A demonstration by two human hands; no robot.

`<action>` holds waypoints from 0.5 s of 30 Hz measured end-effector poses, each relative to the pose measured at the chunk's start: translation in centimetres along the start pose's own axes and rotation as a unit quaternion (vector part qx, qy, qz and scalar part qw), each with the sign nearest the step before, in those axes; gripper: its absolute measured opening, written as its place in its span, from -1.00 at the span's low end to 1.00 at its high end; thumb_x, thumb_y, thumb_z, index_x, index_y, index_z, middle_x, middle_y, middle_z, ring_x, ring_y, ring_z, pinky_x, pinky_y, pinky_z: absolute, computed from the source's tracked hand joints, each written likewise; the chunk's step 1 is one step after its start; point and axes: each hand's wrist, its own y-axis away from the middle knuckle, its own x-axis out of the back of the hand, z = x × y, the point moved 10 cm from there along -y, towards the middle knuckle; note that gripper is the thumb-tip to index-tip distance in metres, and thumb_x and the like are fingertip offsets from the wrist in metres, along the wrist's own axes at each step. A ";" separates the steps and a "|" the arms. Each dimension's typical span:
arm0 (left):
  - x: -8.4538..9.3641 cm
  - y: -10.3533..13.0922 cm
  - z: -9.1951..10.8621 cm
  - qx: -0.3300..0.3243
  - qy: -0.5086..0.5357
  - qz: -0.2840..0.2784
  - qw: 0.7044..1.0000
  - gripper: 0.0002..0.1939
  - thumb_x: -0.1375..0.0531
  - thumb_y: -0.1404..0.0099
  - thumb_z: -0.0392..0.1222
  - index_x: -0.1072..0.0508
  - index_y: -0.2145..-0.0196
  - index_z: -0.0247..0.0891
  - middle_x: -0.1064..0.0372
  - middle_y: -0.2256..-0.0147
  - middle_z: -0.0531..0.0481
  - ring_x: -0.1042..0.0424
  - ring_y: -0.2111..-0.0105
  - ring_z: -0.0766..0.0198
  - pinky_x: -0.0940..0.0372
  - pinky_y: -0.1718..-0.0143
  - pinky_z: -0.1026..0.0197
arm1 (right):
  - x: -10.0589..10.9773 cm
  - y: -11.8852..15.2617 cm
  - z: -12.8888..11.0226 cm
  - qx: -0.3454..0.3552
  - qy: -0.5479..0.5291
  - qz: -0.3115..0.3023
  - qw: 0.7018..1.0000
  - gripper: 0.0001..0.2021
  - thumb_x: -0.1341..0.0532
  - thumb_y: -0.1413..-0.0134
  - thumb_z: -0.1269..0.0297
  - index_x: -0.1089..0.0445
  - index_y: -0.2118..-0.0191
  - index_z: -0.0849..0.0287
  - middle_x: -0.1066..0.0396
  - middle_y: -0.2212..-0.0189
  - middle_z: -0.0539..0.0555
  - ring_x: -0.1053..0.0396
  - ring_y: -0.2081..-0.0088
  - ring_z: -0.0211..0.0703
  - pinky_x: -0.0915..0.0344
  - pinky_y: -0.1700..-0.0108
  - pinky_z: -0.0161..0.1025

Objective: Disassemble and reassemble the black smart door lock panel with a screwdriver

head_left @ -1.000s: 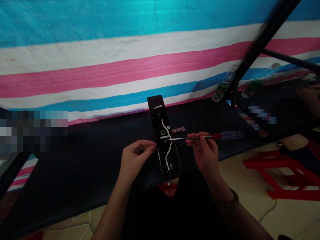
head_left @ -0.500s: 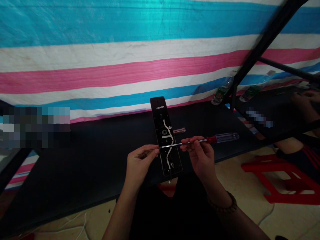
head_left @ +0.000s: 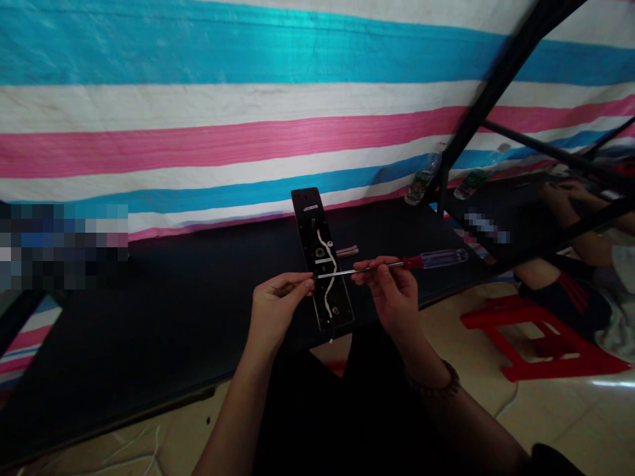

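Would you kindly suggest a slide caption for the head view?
Over a black panel, the right hand holds a screwdriver, its tip at the left hand.

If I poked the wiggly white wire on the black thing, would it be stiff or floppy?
Probably floppy: the white wire lies in soft, wavy bends along the black panel. It's likely light too, since it looks so thin. It probably wouldn't roll like a pencil, because its curves aren't straight.

Screwdriver (head_left: 404, 263): silver shaft (head_left: 342, 272), red collar (head_left: 413, 262), clear purplish handle (head_left: 443, 258). Panel (head_left: 312, 239): black, white label (head_left: 322, 261). Cable (head_left: 335, 266): white. Desk (head_left: 188, 317): plain black. Backdrop sheet (head_left: 223, 149): horizontal stripes, blue, white, pink. Stool (head_left: 501, 317): solid red. Floor (head_left: 570, 423): tan.
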 end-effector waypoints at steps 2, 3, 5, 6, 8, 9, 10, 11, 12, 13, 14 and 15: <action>-0.1 -0.1 0.6 -0.008 -0.012 -0.008 1.000 -0.85 -0.44 -0.05 -0.21 -0.69 0.35 -0.24 -0.61 0.44 -0.04 -0.54 0.45 0.29 -0.43 0.37 0.28 | -0.1 -0.2 -0.1 -0.001 0.008 -0.009 1.000 -0.88 -0.27 -0.30 0.17 -0.48 0.19 0.09 -0.62 0.23 0.04 -0.60 0.30 -0.19 -0.56 0.21 -0.20; -0.1 -0.2 0.8 -0.011 -0.016 -0.012 1.000 -0.85 -0.44 -0.05 -0.21 -0.69 0.36 -0.24 -0.61 0.44 -0.05 -0.53 0.46 0.29 -0.43 0.38 0.28 | -0.2 -0.2 -0.2 -0.002 0.012 -0.014 1.000 -0.87 -0.27 -0.29 0.17 -0.48 0.19 0.09 -0.62 0.24 0.04 -0.60 0.30 -0.19 -0.56 0.20 -0.19; -0.1 -0.3 1.2 -0.014 -0.021 -0.020 0.999 -0.85 -0.44 -0.03 -0.21 -0.69 0.37 -0.24 -0.61 0.45 -0.06 -0.52 0.47 0.29 -0.43 0.38 0.26 | -0.3 -0.4 -0.3 -0.005 0.019 -0.022 1.000 -0.87 -0.28 -0.28 0.15 -0.47 0.20 0.09 -0.62 0.25 0.04 -0.60 0.32 -0.18 -0.57 0.20 -0.17; -0.1 -0.4 1.2 -0.015 -0.022 -0.024 0.999 -0.85 -0.44 -0.03 -0.21 -0.69 0.38 -0.25 -0.61 0.45 -0.06 -0.51 0.48 0.28 -0.43 0.39 0.25 | -0.4 -0.5 -0.4 -0.006 0.022 -0.025 0.999 -0.86 -0.29 -0.27 0.14 -0.47 0.21 0.09 -0.62 0.26 0.04 -0.60 0.33 -0.18 -0.57 0.20 -0.16; -0.1 -0.4 1.3 -0.015 -0.020 -0.027 0.999 -0.85 -0.45 -0.01 -0.21 -0.68 0.39 -0.26 -0.61 0.45 -0.07 -0.51 0.48 0.28 -0.43 0.39 0.24 | -0.7 -0.7 -0.5 -0.007 0.028 -0.032 0.999 -0.84 -0.30 -0.25 0.11 -0.46 0.22 0.09 -0.62 0.26 0.03 -0.59 0.33 -0.18 -0.57 0.18 -0.14; 0.0 -0.4 1.3 -0.014 -0.017 -0.027 0.999 -0.84 -0.45 0.00 -0.20 -0.68 0.39 -0.26 -0.61 0.45 -0.07 -0.50 0.49 0.28 -0.42 0.40 0.23 | -0.9 -0.8 -0.6 -0.007 0.030 -0.035 0.999 -0.83 -0.31 -0.24 0.10 -0.46 0.22 0.09 -0.62 0.26 0.03 -0.59 0.33 -0.18 -0.57 0.18 -0.14; 0.0 -0.4 1.2 -0.013 -0.009 -0.025 1.000 -0.83 -0.45 0.00 -0.20 -0.68 0.38 -0.27 -0.60 0.45 -0.07 -0.50 0.49 0.28 -0.42 0.40 0.24 | -1.0 -0.8 -0.7 -0.005 0.030 -0.037 0.999 -0.82 -0.32 -0.23 0.09 -0.45 0.23 0.09 -0.62 0.27 0.03 -0.59 0.33 -0.18 -0.57 0.17 -0.14; 0.0 -0.3 1.1 -0.012 0.004 -0.022 1.000 -0.82 -0.46 -0.01 -0.19 -0.68 0.38 -0.28 -0.60 0.44 -0.07 -0.50 0.48 0.29 -0.42 0.39 0.24 | -1.2 -0.9 -0.9 -0.003 0.028 -0.038 0.999 -0.81 -0.32 -0.22 0.09 -0.45 0.24 0.09 -0.62 0.27 0.03 -0.59 0.33 -0.19 -0.57 0.17 -0.15; 0.0 -0.3 1.0 -0.010 0.020 -0.019 1.000 -0.81 -0.46 -0.01 -0.19 -0.68 0.37 -0.28 -0.60 0.44 -0.07 -0.50 0.48 0.29 -0.42 0.38 0.25 | -1.3 -1.0 -1.0 0.000 0.025 -0.036 0.999 -0.81 -0.33 -0.22 0.08 -0.45 0.24 0.09 -0.62 0.27 0.03 -0.59 0.33 -0.19 -0.56 0.18 -0.16; 0.0 -0.2 0.9 -0.008 0.037 -0.014 0.999 -0.81 -0.45 -0.02 -0.19 -0.68 0.36 -0.28 -0.60 0.43 -0.07 -0.50 0.47 0.31 -0.42 0.37 0.25 | -1.3 -1.0 -1.0 0.002 0.022 -0.034 0.999 -0.81 -0.33 -0.22 0.08 -0.45 0.24 0.09 -0.62 0.27 0.02 -0.58 0.33 -0.20 -0.56 0.19 -0.17; -0.1 -0.1 0.7 -0.006 0.054 -0.010 0.998 -0.82 -0.45 -0.03 -0.20 -0.68 0.36 -0.28 -0.60 0.42 -0.06 -0.50 0.46 0.32 -0.42 0.35 0.26 | -1.3 -1.1 -1.0 0.003 0.019 -0.032 0.999 -0.81 -0.32 -0.22 0.08 -0.45 0.24 0.09 -0.62 0.27 0.02 -0.58 0.33 -0.21 -0.56 0.19 -0.18; -0.1 0.0 0.6 -0.003 0.068 -0.005 0.998 -0.83 -0.45 -0.03 -0.21 -0.67 0.36 -0.27 -0.60 0.41 -0.06 -0.50 0.46 0.33 -0.41 0.34 0.27 | -1.3 -1.1 -1.0 0.002 0.017 -0.030 0.999 -0.81 -0.32 -0.23 0.09 -0.45 0.24 0.09 -0.62 0.27 0.02 -0.58 0.34 -0.21 -0.55 0.20 -0.19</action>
